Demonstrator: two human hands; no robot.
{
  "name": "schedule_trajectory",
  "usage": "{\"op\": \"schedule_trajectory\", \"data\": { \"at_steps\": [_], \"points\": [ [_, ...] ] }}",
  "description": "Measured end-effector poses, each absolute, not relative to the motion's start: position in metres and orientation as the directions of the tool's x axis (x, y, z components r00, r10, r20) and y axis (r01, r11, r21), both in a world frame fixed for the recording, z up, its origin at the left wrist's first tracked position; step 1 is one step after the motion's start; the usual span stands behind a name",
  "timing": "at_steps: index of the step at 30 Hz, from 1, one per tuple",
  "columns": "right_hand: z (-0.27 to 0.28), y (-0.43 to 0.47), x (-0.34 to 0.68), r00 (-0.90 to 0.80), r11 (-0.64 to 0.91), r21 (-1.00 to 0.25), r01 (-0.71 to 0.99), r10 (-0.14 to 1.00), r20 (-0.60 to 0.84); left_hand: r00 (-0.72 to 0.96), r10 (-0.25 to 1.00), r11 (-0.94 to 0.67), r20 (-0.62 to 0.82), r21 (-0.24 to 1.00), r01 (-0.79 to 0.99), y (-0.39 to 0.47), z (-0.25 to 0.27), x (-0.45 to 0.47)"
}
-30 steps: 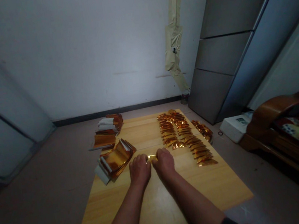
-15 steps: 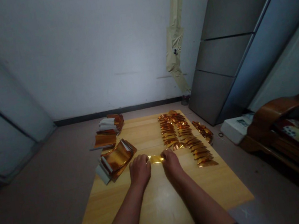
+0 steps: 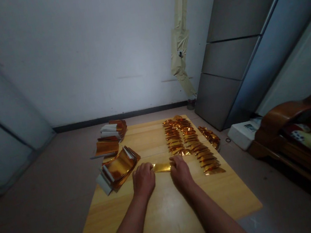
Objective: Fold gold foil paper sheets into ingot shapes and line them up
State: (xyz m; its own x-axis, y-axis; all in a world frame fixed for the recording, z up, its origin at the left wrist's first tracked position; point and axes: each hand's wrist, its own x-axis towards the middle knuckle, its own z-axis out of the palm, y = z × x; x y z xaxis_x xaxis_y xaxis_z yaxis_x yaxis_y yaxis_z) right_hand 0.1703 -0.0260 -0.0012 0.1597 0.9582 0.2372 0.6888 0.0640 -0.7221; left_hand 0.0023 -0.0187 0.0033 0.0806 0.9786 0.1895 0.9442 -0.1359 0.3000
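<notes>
A small strip of gold foil paper [image 3: 162,167] stretches between my two hands, low over the wooden table [image 3: 166,216]. My left hand [image 3: 143,178] is closed on its left end, and my right hand [image 3: 180,170] grips the right end; the fingertips are partly hidden. Left of my left hand lies a stack of gold foil sheets [image 3: 119,165] with pale backs showing. Beyond my right hand, folded gold foil pieces [image 3: 189,139] stand in overlapping rows.
More foil sheets [image 3: 107,146] sit at the table's far left, overhanging the edge. A pile of folded foil [image 3: 210,137] lies past the right edge. A grey refrigerator [image 3: 223,59], a white box [image 3: 241,134] and a carved wooden seat [image 3: 273,122] stand to the right.
My hands have drawn slightly apart, and a longer stretch of the gold foil strip shows between them. The whole view has shifted a little.
</notes>
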Motion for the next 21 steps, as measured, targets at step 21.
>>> {"op": "schedule_trajectory", "data": {
  "at_steps": [21],
  "points": [
    [-0.006,-0.029,0.161,-0.085,0.293,-0.460,0.838,0.903,0.421,0.115,0.909,-0.256,0.400,0.321,0.912,-0.023,-0.005,-0.004]
  ]
}}
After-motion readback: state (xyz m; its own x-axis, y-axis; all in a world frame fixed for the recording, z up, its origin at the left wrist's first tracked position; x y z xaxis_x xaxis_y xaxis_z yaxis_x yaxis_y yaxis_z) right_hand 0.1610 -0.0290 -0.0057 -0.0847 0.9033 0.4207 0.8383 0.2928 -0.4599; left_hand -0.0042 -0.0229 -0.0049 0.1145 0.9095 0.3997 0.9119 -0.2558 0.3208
